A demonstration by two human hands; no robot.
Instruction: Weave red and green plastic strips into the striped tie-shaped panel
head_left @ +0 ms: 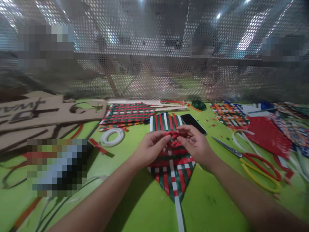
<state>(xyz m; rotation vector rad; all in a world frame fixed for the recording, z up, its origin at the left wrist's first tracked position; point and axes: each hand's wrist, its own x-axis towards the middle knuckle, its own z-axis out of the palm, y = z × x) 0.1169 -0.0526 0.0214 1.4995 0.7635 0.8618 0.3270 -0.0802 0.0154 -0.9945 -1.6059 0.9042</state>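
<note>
A small looped bundle of red strip (172, 138) is pinched between the fingertips of both hands. My left hand (150, 147) grips its left side, and my right hand (196, 144) its right side. Beneath the hands lies a woven piece (165, 176) of red, green and white flat strips, partly covered by them. It narrows to a point towards me, where a white strip (178, 211) trails off. At its far end, loose strip ends show side by side. A dark-screened phone (193, 123) lies just beyond my right hand.
Orange-and-yellow-handled scissors (256, 166) lie at right, beside a red sheet (267, 133) and woven pieces (229, 114). Left are a white tape roll (112, 137), cut cardboard (55, 114) and a blurred-out object (58, 167). A perforated metal screen (154, 77) stands behind the green table (212, 206).
</note>
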